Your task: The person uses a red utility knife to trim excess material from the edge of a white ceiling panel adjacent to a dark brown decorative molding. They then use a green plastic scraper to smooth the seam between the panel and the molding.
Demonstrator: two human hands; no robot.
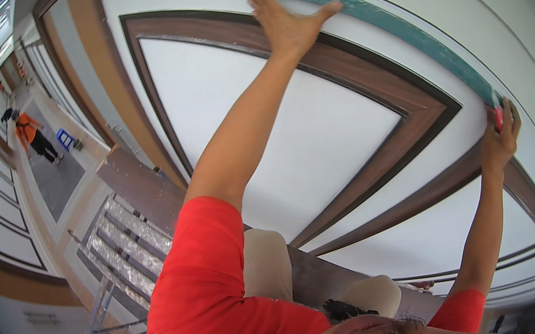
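Observation:
A long teal straightedge [391,23] lies flat against a white wall panel [267,119] framed by brown trim [364,78]. My left hand [284,18] presses open-palmed on its upper end, fingers spread. My right hand [499,134] sits at its lower end, fingers curled around a small red object [498,117] that is mostly hidden. My red sleeves and beige trousers fill the lower middle of the view.
I stand high on a metal scaffold platform [125,245] with rails at lower left. Far below on the left runs a corridor floor where a person in an orange top [34,135] stands by a blue stool [65,137].

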